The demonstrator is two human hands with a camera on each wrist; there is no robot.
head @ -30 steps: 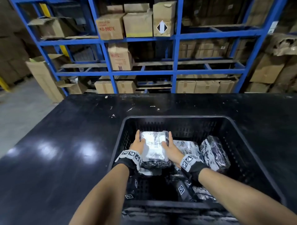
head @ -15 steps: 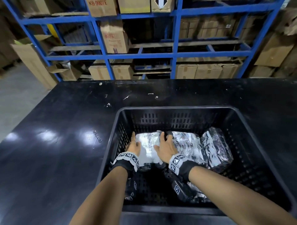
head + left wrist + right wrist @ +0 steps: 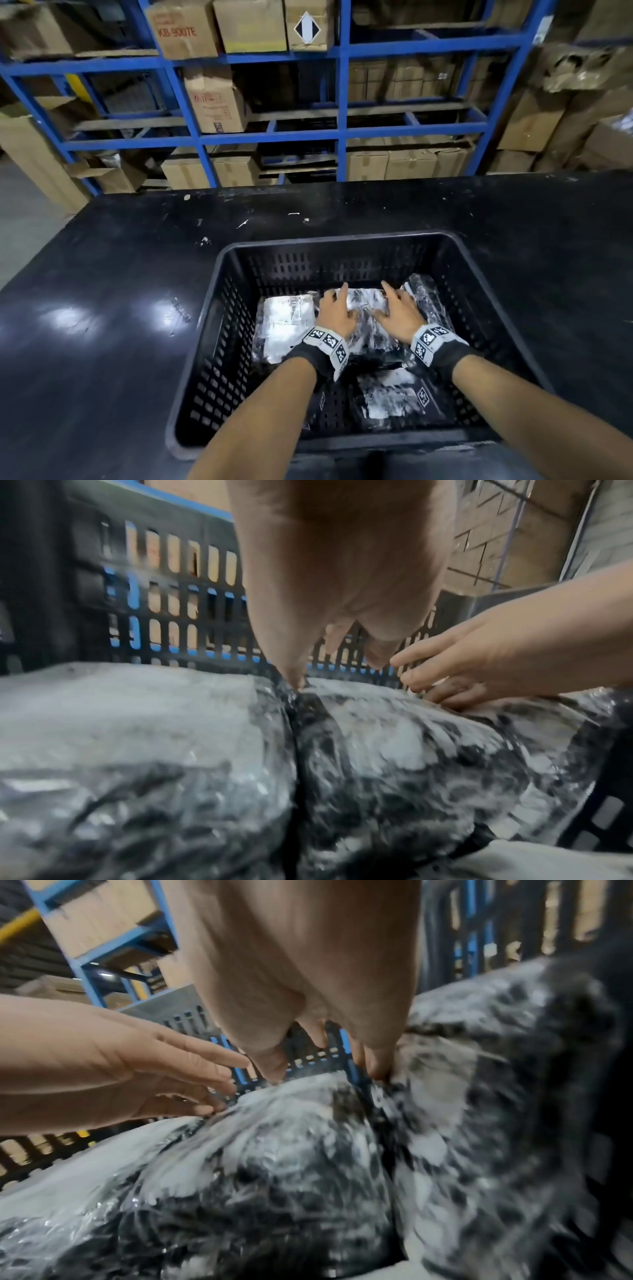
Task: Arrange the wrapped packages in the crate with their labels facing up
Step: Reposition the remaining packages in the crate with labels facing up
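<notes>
A black slotted crate (image 3: pixel 329 238) holds several packages wrapped in clear film. The left package (image 3: pixel 287 325) lies flat with its white label up. Both hands are on the middle package (image 3: pixel 366 308). My left hand (image 3: pixel 337 308) lies on that package's left side with straight fingers, which reach the gap beside the left package (image 3: pixel 137 710). My right hand (image 3: pixel 399 311) grips its right edge, thumb on top and fingers (image 3: pixel 377 1066) tucked between it and the right package (image 3: pixel 496 1069). No label shows on the middle package (image 3: pixel 394 737).
A fourth package (image 3: pixel 387 397) lies at the crate's near side, under my wrists. The crate stands on a black table (image 3: pixel 102 342). Blue shelving (image 3: pixel 342 133) stacked with cardboard boxes runs behind the table.
Both hands let go of the left package, now lying label up, and moved right onto the middle package.
</notes>
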